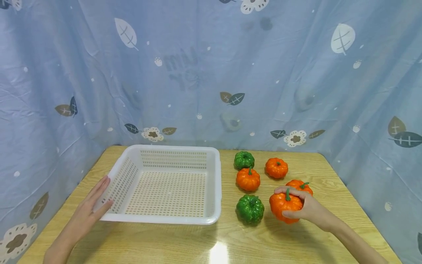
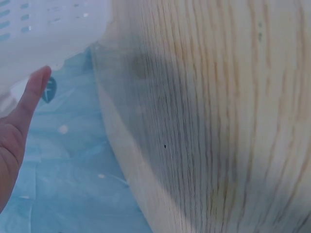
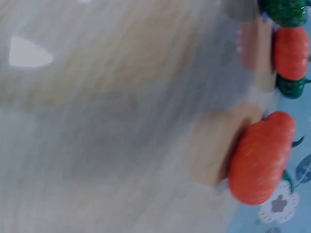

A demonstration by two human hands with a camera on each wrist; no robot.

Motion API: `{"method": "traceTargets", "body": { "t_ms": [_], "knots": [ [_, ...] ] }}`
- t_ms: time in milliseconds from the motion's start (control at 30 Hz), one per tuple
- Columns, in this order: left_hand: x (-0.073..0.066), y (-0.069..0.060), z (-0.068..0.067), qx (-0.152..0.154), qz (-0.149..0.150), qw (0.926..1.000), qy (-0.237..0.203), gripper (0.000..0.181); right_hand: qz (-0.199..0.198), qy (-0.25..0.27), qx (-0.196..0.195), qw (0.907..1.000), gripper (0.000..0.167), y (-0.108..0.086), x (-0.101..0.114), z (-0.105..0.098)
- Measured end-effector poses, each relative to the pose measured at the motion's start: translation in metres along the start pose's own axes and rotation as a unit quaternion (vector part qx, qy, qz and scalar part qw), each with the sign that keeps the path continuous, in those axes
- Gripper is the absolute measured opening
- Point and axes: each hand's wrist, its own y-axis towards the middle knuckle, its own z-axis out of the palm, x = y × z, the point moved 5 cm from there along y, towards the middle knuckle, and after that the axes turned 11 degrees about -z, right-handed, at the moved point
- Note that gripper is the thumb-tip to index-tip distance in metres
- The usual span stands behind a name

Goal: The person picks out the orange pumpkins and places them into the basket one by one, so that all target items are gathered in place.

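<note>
My right hand (image 1: pixel 311 211) grips an orange mini pumpkin (image 1: pixel 278 204) by its sides, fingers at the back and thumb in front. Its green stem points up. Directly behind it is another orange pumpkin (image 1: pixel 298 184), partly hidden by the hand. To the left of the held one sits a dark green pumpkin (image 1: pixel 250 209). My left hand (image 1: pixel 87 209) touches the left side of a white plastic basket (image 1: pixel 215 183), fingers extended along its rim. In the left wrist view one extended finger (image 2: pixel 31 94) shows beside the basket's underside. No hand shows in the right wrist view.
Farther back on the wooden table (image 1: pixel 158 242) are two orange pumpkins (image 1: pixel 248 179) (image 1: pixel 277 168) and a green pumpkin (image 1: pixel 244 160). A blue patterned curtain (image 1: pixel 204 73) encloses the table's back and sides. The right wrist view shows orange pumpkins (image 3: pixel 260 165) near the table edge.
</note>
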Motion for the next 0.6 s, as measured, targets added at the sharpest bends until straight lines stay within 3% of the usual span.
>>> {"method": "traceTargets", "body": {
  "t_ms": [367, 600],
  "knots": [
    [0.000, 0.000, 0.000, 0.016, -0.025, 0.9994, -0.016, 0.067, 0.016, 0.028, -0.002, 0.9995, 0.047, 0.031, 0.029, 0.006],
    [0.000, 0.001, -0.001, 0.021, -0.034, 0.9991, -0.015, 0.067, 0.030, 0.016, -0.020, 0.9992, 0.050, 0.065, 0.054, 0.017]
  ]
}}
